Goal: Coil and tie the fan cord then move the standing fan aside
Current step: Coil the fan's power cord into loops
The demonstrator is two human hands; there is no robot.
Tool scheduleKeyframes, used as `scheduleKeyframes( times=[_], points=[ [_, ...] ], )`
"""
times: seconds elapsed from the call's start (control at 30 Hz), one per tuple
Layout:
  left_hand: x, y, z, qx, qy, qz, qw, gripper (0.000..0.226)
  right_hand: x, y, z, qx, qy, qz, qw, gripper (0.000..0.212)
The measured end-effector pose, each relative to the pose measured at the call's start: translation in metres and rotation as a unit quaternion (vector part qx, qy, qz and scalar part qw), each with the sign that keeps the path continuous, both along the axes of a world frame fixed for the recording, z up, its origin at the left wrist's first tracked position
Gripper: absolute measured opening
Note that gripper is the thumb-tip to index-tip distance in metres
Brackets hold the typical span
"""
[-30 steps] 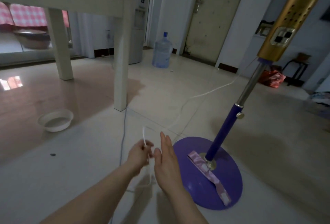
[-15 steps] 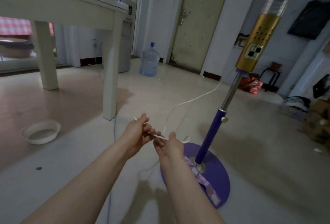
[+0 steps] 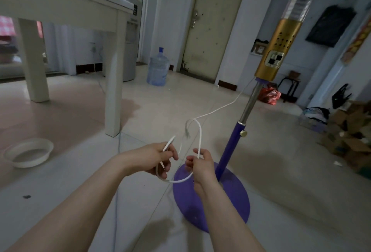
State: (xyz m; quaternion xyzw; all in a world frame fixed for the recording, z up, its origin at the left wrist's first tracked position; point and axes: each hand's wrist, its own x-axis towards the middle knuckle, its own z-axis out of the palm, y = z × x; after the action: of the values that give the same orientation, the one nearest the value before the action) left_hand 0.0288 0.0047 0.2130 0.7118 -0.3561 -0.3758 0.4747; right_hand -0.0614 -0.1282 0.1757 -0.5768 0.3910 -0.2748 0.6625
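The standing fan [image 3: 236,143] rises at the right on a purple pole from a round purple base [image 3: 230,203], with a gold control box [image 3: 278,50] and the dark grille at the top edge. Its white cord [image 3: 216,111] runs from under the gold box down to my hands. My left hand [image 3: 154,157] pinches one end of a cord loop. My right hand [image 3: 200,163] grips the cord a hand's width away. One loop hangs between the hands and another arches above them.
A white table [image 3: 112,91] stands at the left with a white bowl [image 3: 28,152] on the floor beside its leg. A water bottle [image 3: 157,68] is by the far door. Cardboard boxes [image 3: 349,139] and bags lie at the right wall. A thin blue cable [image 3: 118,171] crosses the floor.
My hands have risen and drawn the cord into loops; a second loop now arches above them. The view has tilted up, showing the fan's grille.
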Motion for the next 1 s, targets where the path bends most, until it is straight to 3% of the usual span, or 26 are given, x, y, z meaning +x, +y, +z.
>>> scheduleKeyframes(
  times=[0.07, 0.17, 0.23, 0.33, 0.43, 0.57, 0.67, 0.73, 0.77, 0.87, 0.93, 1.0],
  points=[
    [0.000, -0.006, -0.004, 0.006, -0.059, 0.017, 0.998, 0.021, 0.001, -0.004, 0.002, -0.043, -0.011, 0.025, 0.999, 0.035],
    [0.000, -0.012, -0.005, 0.047, -0.217, 0.015, 0.975, 0.020, 0.001, -0.005, 0.004, -0.138, -0.008, 0.095, 0.986, 0.037],
    [0.001, -0.015, -0.005, 0.072, -0.343, 0.017, 0.936, 0.019, -0.001, -0.006, 0.005, -0.229, 0.017, 0.128, 0.965, 0.039],
    [0.002, -0.018, -0.006, 0.089, -0.523, 0.047, 0.846, 0.016, -0.002, -0.006, 0.010, -0.357, 0.030, 0.137, 0.923, 0.039],
    [0.002, -0.023, -0.011, 0.071, -0.582, 0.086, 0.806, 0.013, 0.001, -0.003, 0.017, -0.428, 0.014, 0.137, 0.893, 0.025],
    [-0.004, -0.028, -0.010, -0.072, -0.606, 0.226, 0.759, 0.010, 0.006, 0.001, 0.026, -0.440, 0.015, 0.117, 0.890, 0.013],
    [-0.012, -0.030, -0.010, -0.194, -0.642, 0.294, 0.681, 0.023, 0.007, 0.005, 0.030, -0.441, 0.013, 0.102, 0.891, 0.010],
    [-0.012, -0.030, -0.009, -0.215, -0.679, 0.307, 0.631, 0.030, 0.007, 0.006, 0.032, -0.443, 0.020, 0.094, 0.891, 0.011],
    [-0.011, -0.030, -0.009, -0.188, -0.694, 0.304, 0.624, 0.043, 0.007, 0.005, 0.034, -0.446, 0.022, 0.090, 0.890, 0.011],
    [-0.012, -0.027, -0.011, -0.042, -0.707, 0.264, 0.655, 0.089, 0.008, 0.003, 0.039, -0.459, 0.023, 0.074, 0.885, 0.011],
    [-0.017, -0.030, -0.010, 0.015, -0.684, 0.275, 0.675, 0.089, 0.010, 0.001, 0.038, -0.489, 0.050, 0.065, 0.868, 0.008],
    [-0.019, -0.033, -0.002, 0.038, -0.677, 0.299, 0.671, 0.068, 0.011, 0.001, 0.032, -0.537, 0.088, 0.065, 0.836, 0.006]
  ],
)
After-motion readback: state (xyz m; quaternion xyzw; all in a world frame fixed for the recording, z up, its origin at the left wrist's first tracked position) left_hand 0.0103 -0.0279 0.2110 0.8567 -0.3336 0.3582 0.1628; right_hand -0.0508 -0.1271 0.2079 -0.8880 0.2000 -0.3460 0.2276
